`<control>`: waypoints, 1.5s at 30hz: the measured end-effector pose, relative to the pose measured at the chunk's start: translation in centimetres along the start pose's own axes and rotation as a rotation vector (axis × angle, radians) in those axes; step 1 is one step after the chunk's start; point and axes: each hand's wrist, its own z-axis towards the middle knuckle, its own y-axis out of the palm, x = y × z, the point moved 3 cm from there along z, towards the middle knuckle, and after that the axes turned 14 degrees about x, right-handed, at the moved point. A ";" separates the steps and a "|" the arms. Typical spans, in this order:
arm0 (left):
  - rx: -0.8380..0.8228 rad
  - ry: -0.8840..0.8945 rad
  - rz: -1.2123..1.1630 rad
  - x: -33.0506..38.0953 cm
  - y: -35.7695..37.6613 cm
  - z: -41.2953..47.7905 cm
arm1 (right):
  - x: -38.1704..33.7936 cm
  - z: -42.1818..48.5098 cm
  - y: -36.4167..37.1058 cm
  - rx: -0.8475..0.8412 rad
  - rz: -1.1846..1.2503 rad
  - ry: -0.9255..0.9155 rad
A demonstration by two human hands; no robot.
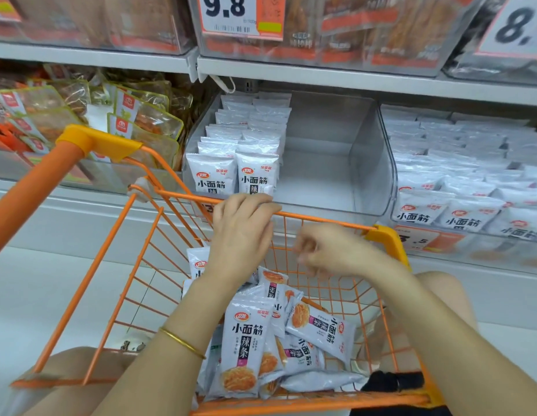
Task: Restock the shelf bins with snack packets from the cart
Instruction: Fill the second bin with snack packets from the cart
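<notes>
An orange wire cart (117,265) stands in front of the shelf and holds several white snack packets (246,346) in a loose pile. My left hand (243,232) reaches across the cart, its fingers curled over the far rim (321,218). My right hand (330,250) hovers above the cart just inside that rim, blurred, with its fingers curled and nothing in them. Right behind the rim sits a clear shelf bin (369,163). Two rows of upright matching packets (213,178) fill its left side, and its right side is bare.
A full bin of the same white packets (459,181) stands to the right. A bin of clear-wrapped orange snacks (141,121) lies to the left behind the cart handle (90,142). An upper shelf with price tags (231,16) hangs overhead. A dark item (393,382) sits in the cart's near right corner.
</notes>
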 end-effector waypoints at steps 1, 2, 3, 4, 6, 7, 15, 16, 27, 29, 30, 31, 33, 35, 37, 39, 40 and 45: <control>-0.016 0.028 -0.022 0.2 0.1 -0.1 | 1.3 0.0 1.5 -0.119 -0.118 0.044; -0.035 0.051 -0.040 0.4 0.2 -0.3 | 2.8 0.1 3.2 -0.218 -0.236 0.082; -0.054 0.066 -0.056 0.6 0.3 -0.5 | 4.2 0.1 4.7 -0.304 -0.354 0.107; -0.071 0.073 -0.071 0.8 0.3 -0.6 | 5.5 0.1 6.2 -0.374 -0.466 0.107; -0.092 0.074 -0.101 1.2 0.3 -0.9 | 7.2 0.2 8.7 -0.471 -0.609 0.079; -0.095 0.075 -0.112 1.3 0.3 -0.9 | 8.0 0.2 9.8 -0.507 -0.625 0.087; -0.089 0.086 -0.137 1.7 0.0 -1.2 | 9.3 -0.5 12.2 -0.462 -0.628 0.056; -0.094 0.088 -0.144 1.7 -0.1 -1.3 | 9.1 -0.6 12.0 -0.471 -0.605 0.059; -0.582 0.035 -0.354 2.3 1.2 -2.3 | 1.7 -2.1 0.9 -0.100 -0.414 -0.135; -0.652 -0.126 -0.432 2.3 1.0 -2.1 | 0.5 -2.3 -1.1 0.004 -0.369 -0.167; -0.659 -0.225 -0.485 2.2 0.8 -1.9 | 0.0 -2.3 -2.0 0.076 -0.344 -0.174; -0.642 -0.311 -0.522 1.9 0.5 -1.6 | -0.3 -2.2 -2.7 0.171 -0.304 -0.177; -0.542 -0.439 -0.539 1.0 -0.3 -0.9 | -0.6 -2.1 -3.9 0.446 -0.128 -0.160; -0.362 -0.585 -0.572 0.0 -1.2 -0.1 | -0.3 -1.8 -4.7 0.705 0.204 -0.086; -0.159 -0.730 -0.615 -0.9 -1.9 0.4 | 0.0 -1.3 -4.3 0.713 0.564 0.058; -0.057 -0.799 -0.636 -1.2 -2.1 0.7 | -0.4 -0.7 -2.8 0.511 0.808 0.150; -0.042 -0.805 -0.646 -1.2 -2.1 0.7 | -1.0 -0.4 -2.1 0.423 0.844 0.150; 0.017 -0.708 -0.571 -1.2 -2.1 0.6 | -3.2 1.7 -2.1 0.477 0.871 0.053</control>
